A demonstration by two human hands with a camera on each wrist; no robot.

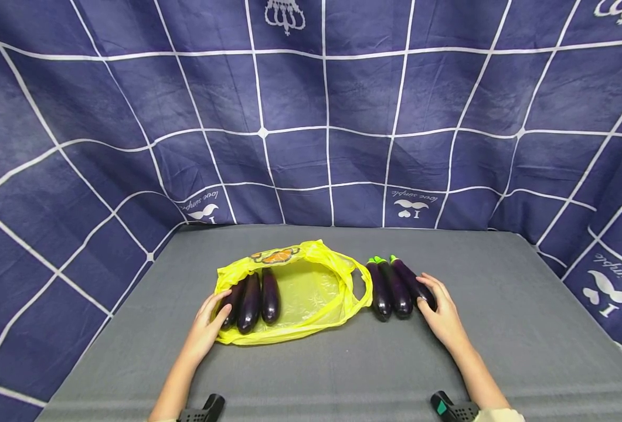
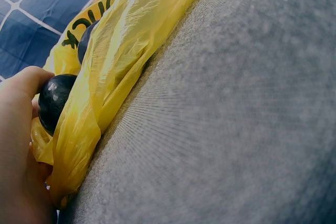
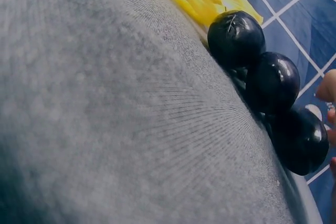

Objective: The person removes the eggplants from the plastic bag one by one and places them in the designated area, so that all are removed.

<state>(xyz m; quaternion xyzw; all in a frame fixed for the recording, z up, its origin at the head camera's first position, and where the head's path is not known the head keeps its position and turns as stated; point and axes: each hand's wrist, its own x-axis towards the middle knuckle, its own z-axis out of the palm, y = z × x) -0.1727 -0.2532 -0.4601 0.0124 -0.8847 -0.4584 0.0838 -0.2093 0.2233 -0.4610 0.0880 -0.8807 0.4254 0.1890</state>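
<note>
In the head view a yellow plastic bag (image 1: 311,335) lies spread with its mouth wide, and three dark eggplants lie side by side at its left end. My left hand (image 1: 205,319) grips the leftmost eggplant (image 1: 230,312); the left wrist view shows the thumb over that eggplant's rounded end (image 2: 55,100), with bag plastic around it. Right of the bag, three more eggplants with green stem ends lie on the table. My right hand (image 1: 444,313) is at the rightmost one (image 1: 413,280), its fingers spread along the right side. Most right fingers fall outside the right wrist view.
A grey cloth-covered table (image 1: 342,375) carries everything. Its back and sides meet a blue curtain (image 1: 363,94) with white lines. The middle eggplant (image 1: 397,290) of the right group lies against its neighbours, and the bag's right handle (image 1: 362,293) reaches the nearest eggplant (image 1: 380,296).
</note>
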